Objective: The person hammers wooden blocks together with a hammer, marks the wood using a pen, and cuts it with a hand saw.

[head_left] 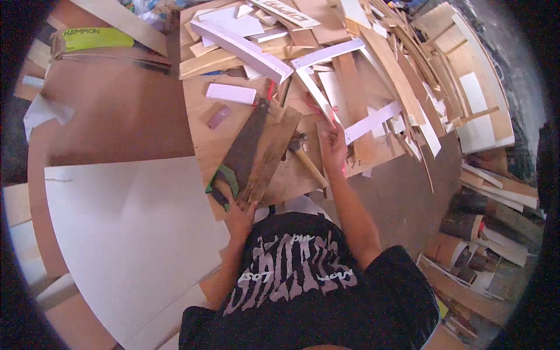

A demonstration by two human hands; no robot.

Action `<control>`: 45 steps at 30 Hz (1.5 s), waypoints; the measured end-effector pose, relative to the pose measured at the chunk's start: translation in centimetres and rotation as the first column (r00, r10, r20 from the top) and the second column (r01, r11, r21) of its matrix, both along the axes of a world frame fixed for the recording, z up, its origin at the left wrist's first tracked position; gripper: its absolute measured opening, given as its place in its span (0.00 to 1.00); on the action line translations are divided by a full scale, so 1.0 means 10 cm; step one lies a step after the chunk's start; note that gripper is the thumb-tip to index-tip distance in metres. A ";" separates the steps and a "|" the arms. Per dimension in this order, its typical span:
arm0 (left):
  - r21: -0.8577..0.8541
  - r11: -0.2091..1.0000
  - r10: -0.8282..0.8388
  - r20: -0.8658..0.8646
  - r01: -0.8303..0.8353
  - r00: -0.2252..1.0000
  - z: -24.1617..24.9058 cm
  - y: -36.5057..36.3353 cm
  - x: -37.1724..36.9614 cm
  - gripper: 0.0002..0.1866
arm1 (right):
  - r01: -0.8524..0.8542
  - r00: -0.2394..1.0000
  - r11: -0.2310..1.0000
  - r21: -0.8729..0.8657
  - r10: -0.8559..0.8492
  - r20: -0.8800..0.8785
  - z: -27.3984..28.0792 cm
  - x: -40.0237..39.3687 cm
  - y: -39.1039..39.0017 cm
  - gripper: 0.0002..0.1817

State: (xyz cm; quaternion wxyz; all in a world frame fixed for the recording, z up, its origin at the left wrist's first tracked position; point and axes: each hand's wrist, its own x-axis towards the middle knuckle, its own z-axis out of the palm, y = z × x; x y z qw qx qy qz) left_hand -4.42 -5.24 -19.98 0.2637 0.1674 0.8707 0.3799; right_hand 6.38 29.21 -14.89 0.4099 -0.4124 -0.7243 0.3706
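The left hand [239, 217] is at the green-and-black handle of a long, dark-bladed handsaw [248, 134] and the near end of a brown, rough-edged wooden board [279, 143]; I cannot tell which it holds, or how tightly. The saw's blade stretches ahead of that grip, the board just to its right. The blade looks thin and springy, so the moulded handle seems the safe hold, clear of the teeth. Between the hands lies a hammer with a pale wooden handle [309, 167].

Farther ahead, the right hand [334, 146] has its fingers curled at the near corner of a pale lavender-and-white wooden frame [328, 54], which spreads beyond and to the right of it. The frame looks light and stiff, its corners perhaps weak; a strip's middle may be kinder to hold. The fingers hide that corner, and a small red thing at their tips is unclear. Beyond, heaped wood offcuts [265, 17] overlap confusingly.
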 end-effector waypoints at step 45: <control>-0.230 0.971 -0.195 -0.617 0.062 0.762 0.57 1.18 0.05 0.46 | -0.331 0.832 0.690 -0.644 0.535 0.146 -0.24 1.06 -0.11 0.26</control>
